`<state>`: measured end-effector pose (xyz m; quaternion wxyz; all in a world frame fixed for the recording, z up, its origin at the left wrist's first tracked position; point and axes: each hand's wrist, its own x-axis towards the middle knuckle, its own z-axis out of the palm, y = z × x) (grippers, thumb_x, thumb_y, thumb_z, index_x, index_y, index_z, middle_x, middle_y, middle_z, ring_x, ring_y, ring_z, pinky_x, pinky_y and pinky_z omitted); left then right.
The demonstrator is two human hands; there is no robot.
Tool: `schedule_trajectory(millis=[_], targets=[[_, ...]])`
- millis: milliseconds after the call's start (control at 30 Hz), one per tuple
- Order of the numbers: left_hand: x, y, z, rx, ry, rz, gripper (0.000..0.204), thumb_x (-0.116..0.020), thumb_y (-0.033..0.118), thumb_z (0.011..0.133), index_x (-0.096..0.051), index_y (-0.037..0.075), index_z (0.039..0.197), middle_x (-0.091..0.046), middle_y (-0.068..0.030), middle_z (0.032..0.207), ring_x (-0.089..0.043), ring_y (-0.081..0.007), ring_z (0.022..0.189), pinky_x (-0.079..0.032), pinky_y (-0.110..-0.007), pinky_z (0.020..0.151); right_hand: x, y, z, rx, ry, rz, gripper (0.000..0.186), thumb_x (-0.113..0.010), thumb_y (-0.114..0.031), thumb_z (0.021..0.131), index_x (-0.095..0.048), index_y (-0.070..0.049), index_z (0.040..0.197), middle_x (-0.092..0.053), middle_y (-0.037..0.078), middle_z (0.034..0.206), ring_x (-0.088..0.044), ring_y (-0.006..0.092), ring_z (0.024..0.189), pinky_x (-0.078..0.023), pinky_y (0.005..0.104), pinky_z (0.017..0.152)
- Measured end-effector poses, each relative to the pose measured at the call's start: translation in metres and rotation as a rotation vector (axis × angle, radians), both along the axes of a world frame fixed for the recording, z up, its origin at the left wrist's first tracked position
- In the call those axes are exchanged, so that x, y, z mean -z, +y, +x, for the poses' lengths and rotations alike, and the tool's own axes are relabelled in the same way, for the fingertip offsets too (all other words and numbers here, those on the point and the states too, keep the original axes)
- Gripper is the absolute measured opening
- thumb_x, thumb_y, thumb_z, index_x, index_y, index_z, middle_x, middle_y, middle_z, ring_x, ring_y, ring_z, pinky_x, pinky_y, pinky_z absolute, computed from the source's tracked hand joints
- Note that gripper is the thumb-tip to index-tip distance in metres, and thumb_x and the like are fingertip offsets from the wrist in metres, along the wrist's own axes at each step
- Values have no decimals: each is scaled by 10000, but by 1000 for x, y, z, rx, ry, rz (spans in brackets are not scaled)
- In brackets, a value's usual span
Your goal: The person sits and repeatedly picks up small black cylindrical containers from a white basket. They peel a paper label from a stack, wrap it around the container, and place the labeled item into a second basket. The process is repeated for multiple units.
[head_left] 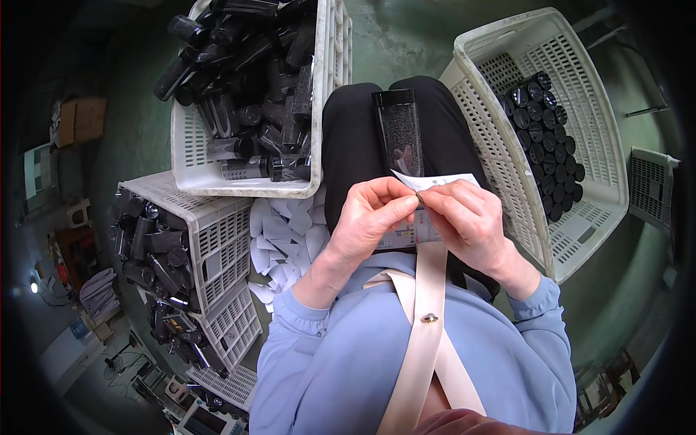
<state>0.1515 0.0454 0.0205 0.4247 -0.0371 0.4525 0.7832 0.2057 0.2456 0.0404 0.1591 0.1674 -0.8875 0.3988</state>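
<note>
My left hand [373,217] is closed in a pinch at the upper left edge of a white printed paper sheet [457,180] over my lap. My right hand [467,225] pinches the same sheet beside it; the fingertips of both hands meet at a thin edge, where detail is too small to make out. A dark cylindrical bottle [397,127] with a black band at its top lies on my black-clad thighs, just beyond the sheet, its lower part hidden by it.
Plastic crates of dark bottles stand at upper left [188,185] and lower left [225,254]. A crate [594,232] with upright black-topped cylinders is at right. Loose white papers [283,246] lie left of my legs. A cardboard box [76,119] sits farther left.
</note>
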Motion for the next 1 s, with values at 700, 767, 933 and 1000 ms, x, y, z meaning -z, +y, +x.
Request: schedule_trajectory(millis=[700,767,933,1000], targets=[[-20,-143,-14,154,436,-781,43,-630,41,758,-618,4,777,-603,13,741,-506,-33,670,-403,-214,594,-21,65,-9,361,-328,-1549,213,-550,-203,1051,-633,-7,1067,-708,71,1023,-700,161,933,-565,331,868],[-31,-158,-8,246,749,-1403,94,-666,39,800,-672,-12,878,-693,-79,836,-629,-172,746,-483,-293,674,-17,79,-7,305,-217,-1368,204,-566,-175,1044,-635,11,1094,-702,89,1053,-677,141,915,-534,307,868],[-54,-94,4,-384,920,-1068,267,-622,-20,923,-683,-58,1181,-718,-161,1137,-696,-250,1022,-541,-367,890,-36,39,-10,215,193,-416,77,-661,43,905,-660,29,980,-719,179,976,-682,237,860,-541,353,796],[-66,-49,11,-263,636,-402,398,-615,190,1017,-613,-68,1320,-675,-175,1271,-667,-259,1148,-514,-364,1001,-50,19,-17,84,264,-45,209,-737,61,772,-679,4,965,-727,151,975,-705,278,808,-575,355,701]])
